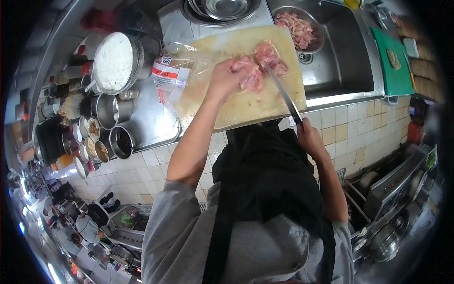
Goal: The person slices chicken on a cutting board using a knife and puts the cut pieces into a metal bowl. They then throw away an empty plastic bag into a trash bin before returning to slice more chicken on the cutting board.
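On the yellowed cutting board (208, 109) lie two pieces of raw meat, side by side. My left hand (229, 78) has its fingers closed on the left piece of raw meat (252, 80). The right piece of raw meat (270, 56) lies just beyond the tip of a long knife (283, 94). My right hand (309, 137) is wrapped round the knife's dark handle, past the board's near edge. The blade slants up and left, its tip between the two pieces. Left of my left hand is a clear plastic package (170, 78) with a red and white label.
A metal bowl of cut raw meat (298, 31) stands in the sink (338, 57) at the right. Stacked metal bowls (220, 9) are at the back. At the left are a bowl of white powder (113, 64) and several metal pots (122, 142). A green board (392, 61) lies far right.
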{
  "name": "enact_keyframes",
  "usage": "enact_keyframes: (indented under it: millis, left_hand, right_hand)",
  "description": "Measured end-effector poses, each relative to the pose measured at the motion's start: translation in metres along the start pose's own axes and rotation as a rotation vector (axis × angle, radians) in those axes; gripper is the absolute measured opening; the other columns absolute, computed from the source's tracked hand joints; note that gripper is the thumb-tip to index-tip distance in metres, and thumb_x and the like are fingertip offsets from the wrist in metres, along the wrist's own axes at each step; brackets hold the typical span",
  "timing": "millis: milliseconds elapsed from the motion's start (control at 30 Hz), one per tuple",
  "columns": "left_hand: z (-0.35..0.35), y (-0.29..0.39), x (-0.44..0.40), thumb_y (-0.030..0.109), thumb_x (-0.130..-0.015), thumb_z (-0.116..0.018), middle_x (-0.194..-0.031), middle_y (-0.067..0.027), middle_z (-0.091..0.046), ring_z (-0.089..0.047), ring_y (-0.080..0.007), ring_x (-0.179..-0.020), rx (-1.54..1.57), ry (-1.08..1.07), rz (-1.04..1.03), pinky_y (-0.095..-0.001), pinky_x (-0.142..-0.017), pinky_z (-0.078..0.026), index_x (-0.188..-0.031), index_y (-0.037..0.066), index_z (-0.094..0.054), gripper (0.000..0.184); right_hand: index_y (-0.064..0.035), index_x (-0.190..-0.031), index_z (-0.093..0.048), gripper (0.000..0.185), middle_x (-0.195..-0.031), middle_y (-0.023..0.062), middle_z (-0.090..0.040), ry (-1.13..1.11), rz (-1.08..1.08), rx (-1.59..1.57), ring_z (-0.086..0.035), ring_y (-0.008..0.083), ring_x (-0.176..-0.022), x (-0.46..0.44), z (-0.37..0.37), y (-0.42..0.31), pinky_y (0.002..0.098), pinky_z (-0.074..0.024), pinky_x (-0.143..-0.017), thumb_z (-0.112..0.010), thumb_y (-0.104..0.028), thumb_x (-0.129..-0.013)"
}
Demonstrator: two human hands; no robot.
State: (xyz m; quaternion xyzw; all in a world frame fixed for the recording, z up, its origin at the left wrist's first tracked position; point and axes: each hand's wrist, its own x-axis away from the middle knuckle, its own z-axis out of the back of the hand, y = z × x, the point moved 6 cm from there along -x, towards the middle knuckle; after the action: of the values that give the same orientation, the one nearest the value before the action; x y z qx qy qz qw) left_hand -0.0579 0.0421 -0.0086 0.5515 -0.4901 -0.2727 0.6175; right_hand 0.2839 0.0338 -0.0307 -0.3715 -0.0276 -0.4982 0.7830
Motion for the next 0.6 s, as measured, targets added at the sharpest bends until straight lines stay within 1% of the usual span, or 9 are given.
enact_keyframes:
  millis: [33, 100, 133, 200, 300, 400, 467, 533, 600]
  left_hand:
    - [-0.001, 0.002, -0.007, 0.013, -0.089, -0.070, -0.089, -0.0074, -0.072, -0.067, -0.0131, -0.075, -0.005, -0.002, 0.001, -0.0284, -0.071, -0.055, -0.099, -0.001, -0.070, 0.017]
    - [-0.006, 0.003, -0.024, 0.033, -0.081, -0.081, -0.097, -0.0109, -0.073, -0.071, -0.0194, -0.084, -0.555, -0.069, 0.091, -0.0330, -0.080, -0.056, -0.103, 0.001, -0.072, 0.040]
    - [-0.013, 0.000, -0.039, 0.033, -0.081, -0.081, -0.097, -0.0109, -0.073, -0.071, -0.0194, -0.084, -0.560, -0.074, 0.090, -0.0330, -0.080, -0.056, -0.103, 0.001, -0.072, 0.040]
    - [-0.031, 0.011, -0.062, 0.046, -0.073, -0.083, -0.105, -0.0158, -0.074, -0.071, -0.0294, -0.097, -0.772, 0.201, -0.197, -0.0395, -0.089, -0.055, -0.105, 0.005, -0.073, 0.054]
    - [-0.070, 0.034, -0.065, 0.045, -0.074, -0.081, -0.109, -0.0186, -0.072, -0.067, -0.0367, -0.106, -0.975, 0.013, -0.035, -0.0447, -0.096, -0.052, -0.106, 0.008, -0.072, 0.049]
    - [-0.091, 0.017, -0.076, 0.039, -0.076, -0.079, -0.105, -0.0174, -0.072, -0.067, -0.0359, -0.106, -1.019, -0.080, 0.016, -0.0435, -0.098, -0.051, -0.104, 0.011, -0.073, 0.041]
    - [-0.096, 0.011, -0.073, 0.032, -0.076, -0.078, -0.100, -0.0150, -0.073, -0.068, -0.0363, -0.099, -0.988, -0.074, -0.122, -0.0435, -0.094, -0.053, -0.099, 0.009, -0.070, 0.034]
    - [-0.087, 0.036, -0.050, 0.023, -0.078, -0.078, -0.088, -0.0115, -0.071, -0.070, -0.0294, -0.085, -0.787, -0.065, 0.030, -0.0402, -0.080, -0.057, -0.093, 0.007, -0.062, 0.027]
    - [-0.069, 0.054, -0.040, 0.016, -0.080, -0.077, -0.079, -0.0084, -0.066, -0.069, -0.0188, -0.074, -0.624, 0.007, -0.108, -0.0347, -0.065, -0.056, -0.089, 0.007, -0.054, 0.026]
  right_hand:
    - [-0.0048, -0.110, -0.044, 0.017, -0.076, 0.0333, -0.064, 0.042, 0.001, -0.023, -0.063, 0.0551, -0.075, 0.007, 0.005, 0.004, 0.0622, -0.0472, -0.062, -0.054, -0.017, -0.102]
    - [-0.0051, -0.109, -0.046, 0.016, -0.077, 0.0320, -0.065, 0.104, -0.041, -0.117, -0.063, 0.0548, -0.075, 0.018, 0.018, 0.009, 0.0597, -0.0473, -0.060, -0.054, -0.018, -0.103]
    - [-0.0053, -0.108, -0.047, 0.015, -0.077, 0.0307, -0.065, 0.169, -0.082, -0.206, -0.064, 0.0544, -0.074, 0.023, 0.025, 0.013, 0.0571, -0.0475, -0.059, -0.054, -0.018, -0.103]
    - [-0.0044, -0.107, -0.048, 0.014, -0.076, 0.0291, -0.065, 0.229, -0.081, -0.224, -0.064, 0.0532, -0.076, 0.030, 0.026, 0.027, 0.0529, -0.0478, -0.058, -0.055, -0.016, -0.103]
    - [-0.0030, -0.103, -0.048, 0.014, -0.075, 0.0295, -0.063, 0.250, -0.108, -0.212, -0.065, 0.0523, -0.077, 0.035, 0.027, 0.036, 0.0514, -0.0482, -0.058, -0.056, -0.015, -0.102]
    - [-0.0025, -0.104, -0.049, 0.014, -0.076, 0.0292, -0.063, 0.193, -0.136, -0.198, -0.064, 0.0523, -0.075, 0.039, 0.023, 0.042, 0.0499, -0.0480, -0.058, -0.056, -0.014, -0.103]
    - [-0.0024, -0.104, -0.048, 0.014, -0.075, 0.0288, -0.063, 0.188, -0.132, -0.219, -0.064, 0.0516, -0.074, 0.039, 0.023, 0.041, 0.0485, -0.0477, -0.058, -0.057, -0.014, -0.102]
    - [-0.0028, -0.106, -0.048, 0.015, -0.075, 0.0288, -0.063, 0.169, -0.095, -0.242, -0.065, 0.0512, -0.075, 0.039, 0.025, 0.041, 0.0491, -0.0479, -0.059, -0.057, -0.014, -0.102]
    - [-0.0031, -0.106, -0.048, 0.016, -0.076, 0.0293, -0.063, 0.136, -0.097, -0.261, -0.065, 0.0517, -0.075, 0.038, 0.031, 0.037, 0.0493, -0.0481, -0.059, -0.058, -0.015, -0.102]
